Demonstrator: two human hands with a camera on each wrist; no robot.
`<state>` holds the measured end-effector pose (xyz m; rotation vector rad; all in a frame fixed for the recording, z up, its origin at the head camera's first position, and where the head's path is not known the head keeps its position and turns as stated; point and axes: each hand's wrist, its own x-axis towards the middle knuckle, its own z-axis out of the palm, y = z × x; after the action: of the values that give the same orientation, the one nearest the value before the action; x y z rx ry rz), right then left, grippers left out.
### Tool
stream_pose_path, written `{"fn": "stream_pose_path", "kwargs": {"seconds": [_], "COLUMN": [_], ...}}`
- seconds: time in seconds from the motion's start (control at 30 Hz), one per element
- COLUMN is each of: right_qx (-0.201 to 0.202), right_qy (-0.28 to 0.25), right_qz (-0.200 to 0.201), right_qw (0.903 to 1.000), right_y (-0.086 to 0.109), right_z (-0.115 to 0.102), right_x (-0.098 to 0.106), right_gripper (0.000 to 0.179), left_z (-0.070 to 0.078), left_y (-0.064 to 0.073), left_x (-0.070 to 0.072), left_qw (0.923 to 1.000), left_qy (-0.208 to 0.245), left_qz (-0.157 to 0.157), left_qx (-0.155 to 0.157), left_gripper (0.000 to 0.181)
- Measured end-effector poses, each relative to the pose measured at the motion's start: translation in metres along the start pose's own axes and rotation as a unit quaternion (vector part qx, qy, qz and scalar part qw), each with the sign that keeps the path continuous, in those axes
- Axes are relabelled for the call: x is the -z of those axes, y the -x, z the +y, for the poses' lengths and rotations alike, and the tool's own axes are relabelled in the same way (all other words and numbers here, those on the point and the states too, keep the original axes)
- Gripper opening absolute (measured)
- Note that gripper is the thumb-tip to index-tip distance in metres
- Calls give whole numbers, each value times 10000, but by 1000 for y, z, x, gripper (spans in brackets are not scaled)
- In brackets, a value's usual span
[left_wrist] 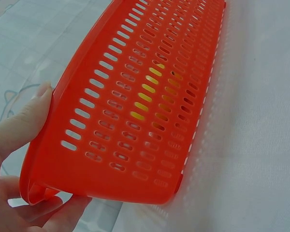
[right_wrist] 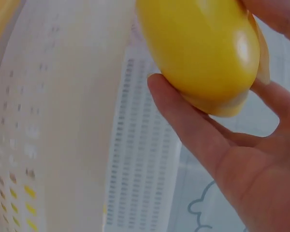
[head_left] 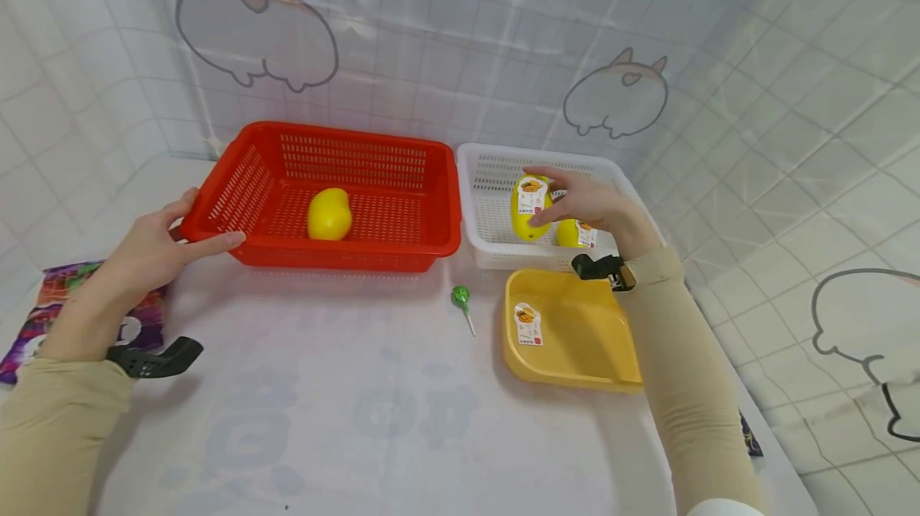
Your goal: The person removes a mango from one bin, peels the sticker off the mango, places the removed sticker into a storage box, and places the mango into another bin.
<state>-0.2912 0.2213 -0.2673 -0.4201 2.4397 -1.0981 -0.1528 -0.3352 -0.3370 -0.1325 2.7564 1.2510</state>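
Observation:
My left hand (head_left: 147, 252) grips the front left corner of a red slotted basket (head_left: 345, 254). In the left wrist view, the thumb (left_wrist: 26, 121) lies along the rim and the other fingers curl beneath it. Inside that basket lies a yellow mango (head_left: 330, 214). Over the white basket (head_left: 496, 256), my right hand (head_left: 592, 198) holds another mango (head_left: 530, 220) between thumb and fingers, its label facing the head camera. The right wrist view shows this mango (right_wrist: 203, 53) close up. A third mango (head_left: 568, 234), also labelled, sits in the white basket, partly hidden by the hand.
A yellow tub (head_left: 575, 376) with a mango label on its inner wall stands in front of the white basket. Left of it lies a green lollipop (head_left: 461, 298). A colourful packet (head_left: 147, 320) lies under the left forearm. Tiled-pattern sheeting (head_left: 446, 45) rises behind the baskets.

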Motion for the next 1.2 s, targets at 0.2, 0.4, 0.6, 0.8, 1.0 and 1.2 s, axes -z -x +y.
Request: {"fn": "stream_pose_path", "kwargs": {"seconds": [0.2,0.4,0.6,0.8,1.0,1.2], "right_qx": [163,223,206,203,211,210], "right_qy": [84,84,-18,-5,-202,-227], "right_qz": [271,351,410,475,523,570], "right_qw": [9995,9991,9989,9987,9982,9979], "right_y": [10,17,21,25,28,34], "right_z": [-5,-8,-6,-5,-5,-8], "right_x": [-11,-16,-18,-19,-23,-28], "right_gripper": [93,92,91,91,91,91], "left_z": [0,-1,-2,-2,-2,-3], "left_y": [0,-1,-1,-1,-1,-3], "left_x": [0,0,0,0,0,1], "left_qw": [10000,10000,9999,9999,9999,9999], "left_qy": [88,53,103,141,84,108], "left_qz": [-22,-21,-43,-81,-76,-43], "left_qx": [-40,-16,-17,-5,-5,-55], "left_gripper": [106,107,107,107,107,105]}}
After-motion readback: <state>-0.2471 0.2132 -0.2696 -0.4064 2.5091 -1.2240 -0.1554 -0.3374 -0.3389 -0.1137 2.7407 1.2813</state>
